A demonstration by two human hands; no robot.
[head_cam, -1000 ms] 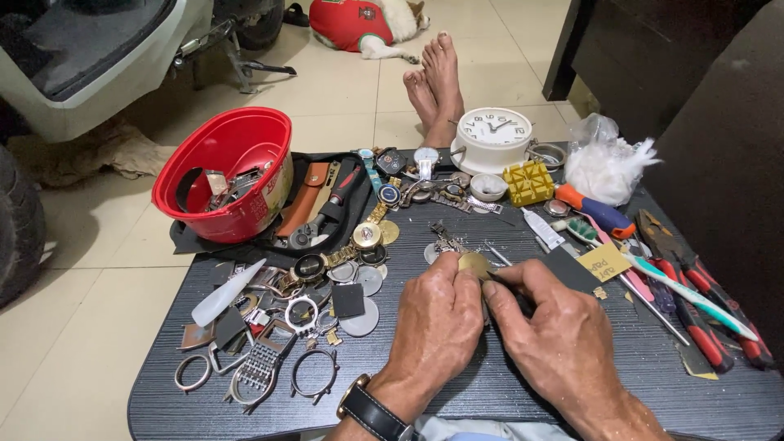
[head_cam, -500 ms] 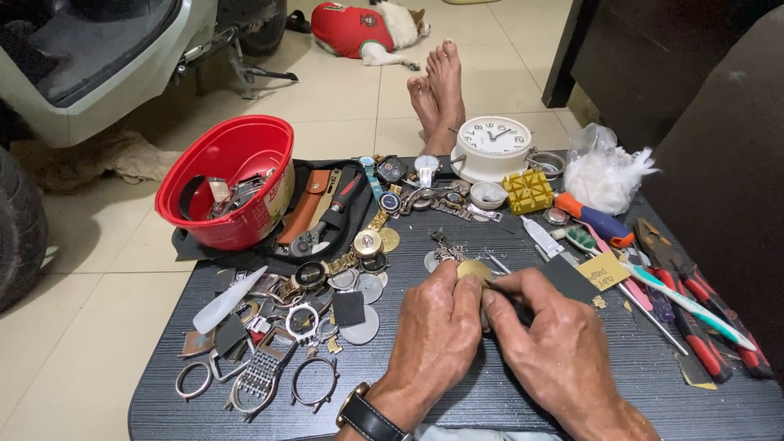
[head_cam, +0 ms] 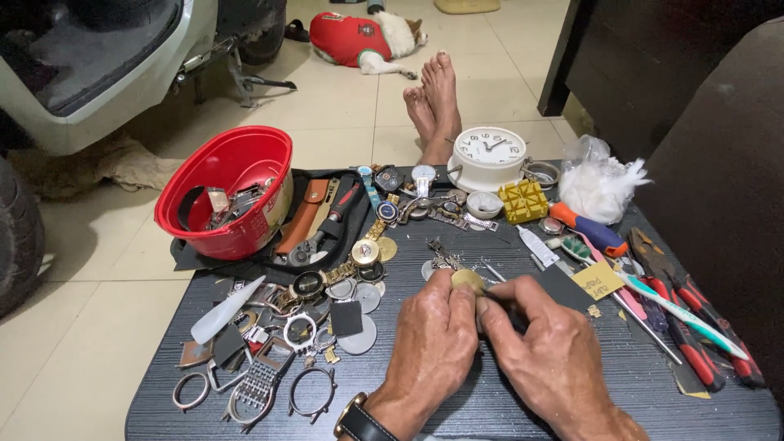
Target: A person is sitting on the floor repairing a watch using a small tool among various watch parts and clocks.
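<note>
I see both hands low in the middle of the dark tabletop (head_cam: 506, 408). The left hand (head_cam: 431, 343) has its fingers closed around a small round gold watch case (head_cam: 467, 280), which sits just above the thumb and the index finger, so the grip of this hand is clamped on the case. The right hand (head_cam: 549, 351) is just beside it, touching the left one, and its fingers are pinched together on a thin metal tool (head_cam: 492, 272) whose tip points toward the case. I cannot tell if the tip touches the case. On the left wrist there is a black wristwatch (head_cam: 359, 420).

To the left of the hands lie many loose watch cases and rings (head_cam: 286, 359), grey round backs, and a white plastic bottle (head_cam: 224, 312) lying on its side. Farther back on the left stands a red bowl (head_cam: 233, 188) with straps and parts inside, on a black cloth. Behind the hands stands a white alarm clock (head_cam: 488, 155), and near it a yellow block (head_cam: 523, 201). On the right side lie red-handled pliers (head_cam: 694, 327), a toothbrush (head_cam: 678, 314) and a clear bag of white cotton (head_cam: 600, 184). Beyond the tabletop two bare feet (head_cam: 433, 102) rest on the tiled floor, and a small dog in a red shirt (head_cam: 359, 37) lies farther away.
</note>
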